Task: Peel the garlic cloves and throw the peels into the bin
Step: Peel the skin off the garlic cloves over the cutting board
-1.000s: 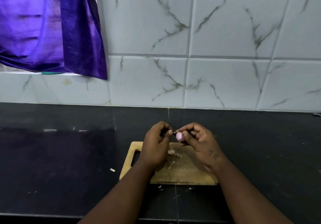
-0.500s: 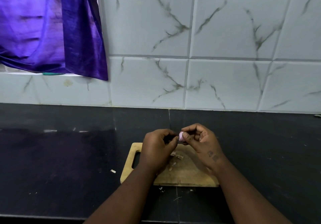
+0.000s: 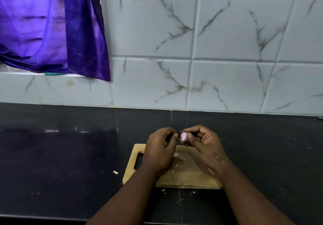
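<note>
A small pinkish garlic clove (image 3: 183, 137) is pinched between the thumb and fingers of my right hand (image 3: 203, 143), above the far edge of a wooden cutting board (image 3: 188, 176). My left hand (image 3: 160, 150) is curled just left of the clove, its thumb tip almost touching it; whether it holds a bit of peel is hidden. Several thin pieces of peel (image 3: 180, 157) lie on the board between my hands. No bin is in view.
The board lies on a black stone counter (image 3: 61, 155) backed by white marbled wall tiles (image 3: 227, 50). A purple cloth (image 3: 52, 27) hangs at the upper left. Peel scraps (image 3: 115, 172) lie on the counter left of and in front of the board.
The hands stay together over the board. The clove has turned a little in my right fingers and my left thumb has pulled slightly away from it.
</note>
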The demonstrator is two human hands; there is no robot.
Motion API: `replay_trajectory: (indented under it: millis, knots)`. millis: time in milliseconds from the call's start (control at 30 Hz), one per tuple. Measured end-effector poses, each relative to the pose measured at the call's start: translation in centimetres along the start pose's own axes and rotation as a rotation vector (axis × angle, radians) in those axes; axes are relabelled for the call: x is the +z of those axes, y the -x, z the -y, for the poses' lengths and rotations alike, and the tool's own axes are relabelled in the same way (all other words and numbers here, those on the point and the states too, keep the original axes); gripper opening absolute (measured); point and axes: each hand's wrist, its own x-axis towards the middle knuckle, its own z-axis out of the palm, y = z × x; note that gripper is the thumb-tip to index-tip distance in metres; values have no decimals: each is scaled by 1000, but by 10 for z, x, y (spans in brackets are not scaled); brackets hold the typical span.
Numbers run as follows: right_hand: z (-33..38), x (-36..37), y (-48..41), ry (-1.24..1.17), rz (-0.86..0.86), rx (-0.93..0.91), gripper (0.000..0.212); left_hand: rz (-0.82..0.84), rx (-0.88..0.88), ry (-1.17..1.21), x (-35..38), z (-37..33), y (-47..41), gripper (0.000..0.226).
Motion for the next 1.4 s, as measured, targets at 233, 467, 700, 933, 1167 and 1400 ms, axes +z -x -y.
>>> replay_trajectory:
  millis: [233,467,700,933,1167,1400]
  knots:
    - [0,1,0,-5,-37,0,14,19,23,-50,-1,-2,2,5]
    - [2,3,2,3,-12,-7,15,8,17,-106,1,-2,2,11]
    - [3,-1,2,25,14,-22,14,21,32,-103,-1,-5,3,15]
    - [9,1,5,-83,40,-14,16,4,-28,-35,-1,-4,2,19]
    - [9,3,3,-285,64,61,28,34,-165,203,-5,-8,-1,28]
    - [9,5,2,-282,34,67,30,59,-199,345,-3,-2,-2,16]
